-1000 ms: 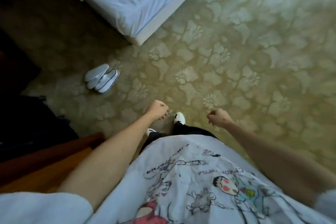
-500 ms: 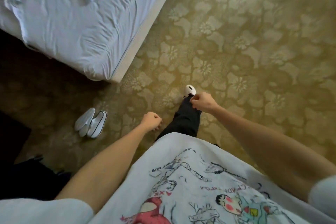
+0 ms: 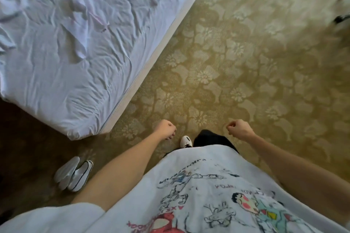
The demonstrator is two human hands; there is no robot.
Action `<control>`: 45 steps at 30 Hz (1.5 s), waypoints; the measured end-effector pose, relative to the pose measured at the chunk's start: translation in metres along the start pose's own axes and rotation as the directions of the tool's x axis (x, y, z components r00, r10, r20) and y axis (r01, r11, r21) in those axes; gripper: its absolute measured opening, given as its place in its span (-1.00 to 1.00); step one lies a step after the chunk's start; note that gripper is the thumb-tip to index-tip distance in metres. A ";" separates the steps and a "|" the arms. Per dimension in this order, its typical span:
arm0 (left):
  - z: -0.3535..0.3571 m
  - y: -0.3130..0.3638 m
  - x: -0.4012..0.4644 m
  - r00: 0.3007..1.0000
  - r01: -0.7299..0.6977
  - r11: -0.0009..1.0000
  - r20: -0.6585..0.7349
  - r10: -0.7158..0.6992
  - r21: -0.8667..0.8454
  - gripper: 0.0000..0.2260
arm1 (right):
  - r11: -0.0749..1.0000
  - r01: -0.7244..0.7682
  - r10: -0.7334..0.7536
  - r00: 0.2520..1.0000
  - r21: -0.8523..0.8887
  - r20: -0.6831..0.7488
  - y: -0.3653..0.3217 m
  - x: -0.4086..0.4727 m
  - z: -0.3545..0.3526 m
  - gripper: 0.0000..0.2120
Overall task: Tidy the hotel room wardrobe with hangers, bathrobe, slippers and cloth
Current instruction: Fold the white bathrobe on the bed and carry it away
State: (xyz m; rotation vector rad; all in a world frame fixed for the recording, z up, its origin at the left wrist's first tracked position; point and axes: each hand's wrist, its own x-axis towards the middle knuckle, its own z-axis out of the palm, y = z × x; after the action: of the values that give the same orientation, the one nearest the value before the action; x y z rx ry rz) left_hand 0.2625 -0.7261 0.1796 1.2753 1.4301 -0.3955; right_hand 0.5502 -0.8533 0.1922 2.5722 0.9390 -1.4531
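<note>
Both arms reach forward over the carpet [image 3: 246, 62], left hand [image 3: 165, 129] and right hand [image 3: 239, 128] curled into empty fists.

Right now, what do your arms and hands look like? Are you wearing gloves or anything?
No gloves. Both hands, left hand and right hand, are bare, with no rings or watch showing. The forearms are bare too. Short white sleeves end near the elbows, part of a white T-shirt printed with cartoon drawings.
</note>
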 end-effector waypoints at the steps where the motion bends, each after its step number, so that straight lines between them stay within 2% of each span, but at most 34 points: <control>1: -0.008 0.026 0.011 1.000 -0.019 1.000 0.015 0.019 0.008 -0.80 | 0.999 -0.036 0.037 0.999 0.008 -0.017 0.003 0.010 -0.016 -0.80; 6: -0.046 0.132 0.071 0.996 -0.087 0.995 0.036 0.085 0.047 -0.81 | 0.991 -0.135 0.135 0.991 0.009 -0.003 -0.001 0.081 -0.083 -0.78; 11: -0.108 0.223 0.145 0.999 -0.051 0.998 -0.013 0.052 0.043 -0.82 | 0.994 -0.107 0.107 0.994 0.001 0.037 -0.059 0.179 -0.160 -0.76; 17: -0.202 0.311 0.198 0.995 0.036 0.999 -0.096 -0.035 0.007 -0.83 | 0.996 0.092 -0.090 0.993 -0.020 0.073 -0.203 0.272 -0.263 -0.75; 22: -0.265 0.344 0.240 0.979 0.095 0.991 -0.175 -0.109 -0.089 -0.82 | 0.942 0.326 -0.316 0.941 -0.080 0.118 -0.332 0.328 -0.328 -0.78; 28: -0.317 0.364 0.298 0.956 0.204 0.949 -0.159 -0.246 -0.240 -0.80 | 0.884 0.428 -0.389 0.896 -0.185 0.215 -0.447 0.407 -0.382 -0.79; 32: -0.361 0.397 0.352 0.928 0.247 0.891 -0.171 -0.330 -0.380 -0.79 | 0.868 0.430 -0.381 0.897 -0.248 0.225 -0.502 0.471 -0.429 -0.83; 35: -0.398 0.440 0.382 0.927 0.239 0.876 -0.169 -0.334 -0.419 -0.80 | 0.869 0.392 -0.338 0.916 -0.302 0.216 -0.530 0.509 -0.474 -0.84; 42: -0.498 0.556 0.452 0.955 0.123 0.868 -0.180 -0.235 -0.482 -0.81 | 0.841 0.343 -0.293 0.939 -0.419 0.180 -0.604 0.597 -0.572 -0.82; 45: -0.531 0.599 0.468 0.967 0.074 0.821 -0.161 -0.198 -0.566 -0.84 | 0.812 0.356 -0.304 0.935 -0.463 0.185 -0.638 0.626 -0.594 -0.82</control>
State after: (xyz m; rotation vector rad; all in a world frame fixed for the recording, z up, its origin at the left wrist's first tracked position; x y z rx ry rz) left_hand 0.6017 0.1369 0.1872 0.7507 1.6678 0.0805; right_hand 0.9082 0.1584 0.1887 2.0146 1.5660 -1.1825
